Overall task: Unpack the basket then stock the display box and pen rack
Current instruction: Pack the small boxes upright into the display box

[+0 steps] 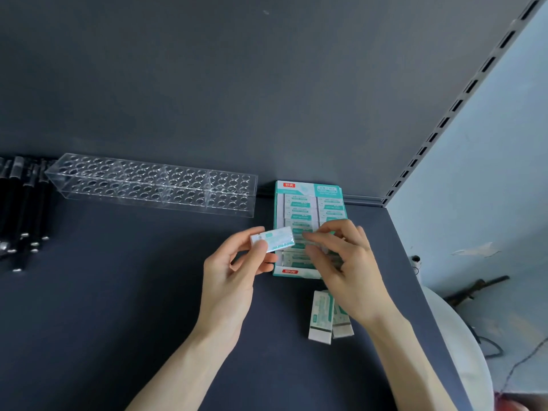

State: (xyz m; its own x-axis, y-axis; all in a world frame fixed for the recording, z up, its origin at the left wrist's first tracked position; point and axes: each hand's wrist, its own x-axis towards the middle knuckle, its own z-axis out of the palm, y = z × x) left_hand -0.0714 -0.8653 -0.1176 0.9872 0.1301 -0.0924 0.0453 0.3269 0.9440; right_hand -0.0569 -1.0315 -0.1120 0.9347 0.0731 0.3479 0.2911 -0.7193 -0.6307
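Left hand (pixel 234 274) pinches one eraser (pixel 272 240); right hand's (pixel 344 262) grip hovers spread over the display box (pixel 299 189). Best slide it flat into the open row, label up.

Pen rack (pixel 154 185) at back left of shelf (pixel 118 292); pens (pixel 23 209) left of it; display box (pixel 308 221) to its right; two erasers (pixel 326 317) lying before the box.
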